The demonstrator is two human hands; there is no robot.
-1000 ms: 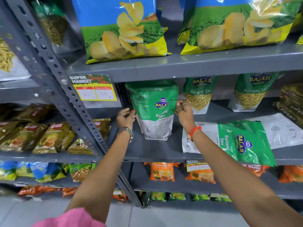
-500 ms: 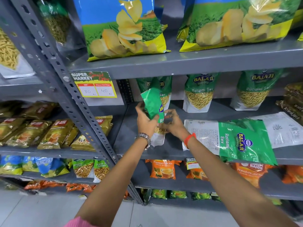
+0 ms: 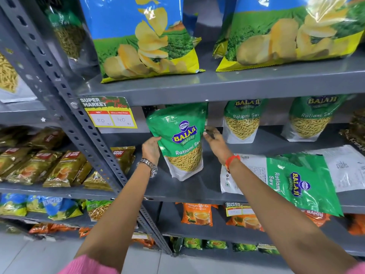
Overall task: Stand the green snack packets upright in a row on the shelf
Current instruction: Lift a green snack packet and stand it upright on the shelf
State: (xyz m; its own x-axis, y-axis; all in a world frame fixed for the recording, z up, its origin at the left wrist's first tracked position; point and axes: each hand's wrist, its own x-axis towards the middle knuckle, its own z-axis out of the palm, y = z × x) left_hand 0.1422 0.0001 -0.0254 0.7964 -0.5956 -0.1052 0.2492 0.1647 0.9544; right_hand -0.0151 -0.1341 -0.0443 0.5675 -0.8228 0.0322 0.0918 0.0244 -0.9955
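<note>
A green Balaji Ratlami Sev packet (image 3: 182, 139) stands upright on the grey middle shelf (image 3: 199, 186), its front towards me. My left hand (image 3: 151, 149) grips its left edge and my right hand (image 3: 215, 142) holds its right edge. Two more green packets (image 3: 243, 119) (image 3: 311, 117) stand upright at the back of the same shelf, to the right. Another green packet (image 3: 302, 184) lies flat near the shelf's front edge under my right forearm. Behind it lies a further packet (image 3: 347, 167) showing its white back.
Large blue-and-yellow chip bags (image 3: 146, 38) fill the shelf above. A yellow price tag (image 3: 108, 113) hangs on the slotted grey upright (image 3: 83, 123). Gold tea packets (image 3: 59, 167) sit in the left bay, orange packs (image 3: 197, 213) on the shelf below, brown packets (image 3: 355, 133) at far right.
The packet in my hands was turned around: its white back faced me, then it was edge-on, and now its green front faces me, standing further back on the shelf.
</note>
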